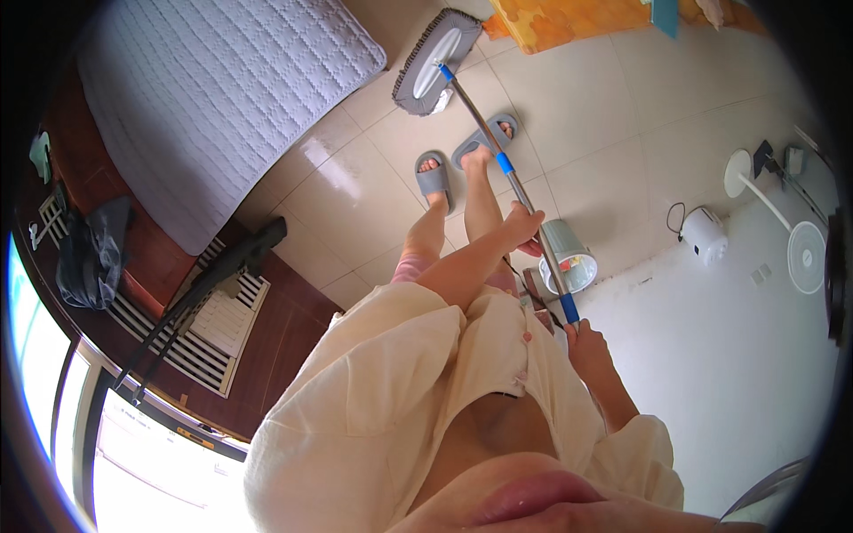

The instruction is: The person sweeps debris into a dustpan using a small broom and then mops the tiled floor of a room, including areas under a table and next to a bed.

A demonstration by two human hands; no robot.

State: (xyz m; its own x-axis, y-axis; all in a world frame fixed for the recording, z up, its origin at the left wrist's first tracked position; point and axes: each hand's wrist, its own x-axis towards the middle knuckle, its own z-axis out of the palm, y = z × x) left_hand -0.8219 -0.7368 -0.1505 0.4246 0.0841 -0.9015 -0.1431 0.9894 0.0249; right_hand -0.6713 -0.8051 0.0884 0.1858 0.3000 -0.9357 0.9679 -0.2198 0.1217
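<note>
Both hands grip the metal pole of a flat dust mop [436, 63], which runs from near my chest out to the tiled floor. My left hand [522, 228] is closed around the middle of the pole, below its blue collar. My right hand [588, 343] holds the top end, beside the blue grip. Grey fringed cloth covers the mop head, which lies on the floor beyond my feet. A scrap of white paper [442, 100] touches its near edge. Which hand is left and which is right is judged from the crossing arms only in part.
A bed with a quilted cover [246, 86] stands at the left, near a radiator cover [226, 320]. Grey slippers [434, 180] are on my feet. A waste bin [566, 253] stands by the white wall, with a white kettle-like appliance [704, 234] and a white fan [806, 256] farther right.
</note>
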